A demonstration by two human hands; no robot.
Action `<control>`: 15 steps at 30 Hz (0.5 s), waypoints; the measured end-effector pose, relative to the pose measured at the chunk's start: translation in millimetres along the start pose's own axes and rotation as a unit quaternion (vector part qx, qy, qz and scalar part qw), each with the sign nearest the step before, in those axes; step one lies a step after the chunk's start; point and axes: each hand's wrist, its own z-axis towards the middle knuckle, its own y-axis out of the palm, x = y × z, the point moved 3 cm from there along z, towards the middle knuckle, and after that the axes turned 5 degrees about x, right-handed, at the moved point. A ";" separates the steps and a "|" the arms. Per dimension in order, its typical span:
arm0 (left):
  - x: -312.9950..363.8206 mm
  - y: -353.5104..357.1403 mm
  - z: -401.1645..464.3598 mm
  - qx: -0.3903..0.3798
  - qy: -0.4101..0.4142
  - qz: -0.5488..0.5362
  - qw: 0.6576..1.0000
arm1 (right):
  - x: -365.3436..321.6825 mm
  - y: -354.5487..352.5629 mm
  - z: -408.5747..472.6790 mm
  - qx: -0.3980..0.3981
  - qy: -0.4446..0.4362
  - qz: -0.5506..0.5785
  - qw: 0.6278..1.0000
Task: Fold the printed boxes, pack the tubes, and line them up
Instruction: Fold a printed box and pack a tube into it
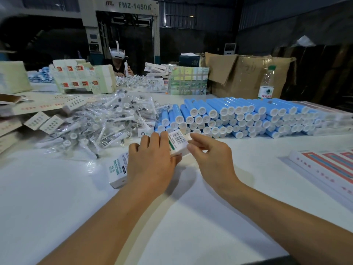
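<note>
Gripping: left hand (152, 159) curled over the printed box (176, 143), fingers wrapped on its near-left side
Right hand (212, 157): thumb and forefinger pinching the box's right end flap; other fingers loosely bent
Box place: mid-table (57, 197), lifted, barcode face up
Near left: second printed box (118, 172), lying partly under the left hand
Far right: blue tubes (238, 117), stacked in rows
Far left: bagged brush heads (107, 121), heaped

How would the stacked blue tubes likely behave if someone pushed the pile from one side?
The blue tubes are round and lie loosely stacked on their sides, so they would probably roll and the pile slump. Their smooth-looking surfaces may also slip.
</note>
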 end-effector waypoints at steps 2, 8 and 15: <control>1.2 -0.5 -0.3 -0.002 0.003 0.009 1.000 | -0.3 3.2 -2.2 -0.006 0.002 0.011 1.000; 9.1 -5.4 -4.4 0.008 0.033 0.006 0.999 | 1.2 2.1 2.3 -0.019 0.036 0.029 0.999; 14.7 -5.9 -6.9 -0.004 0.049 -0.002 0.999 | 5.0 3.4 9.1 -0.059 0.090 -0.010 0.994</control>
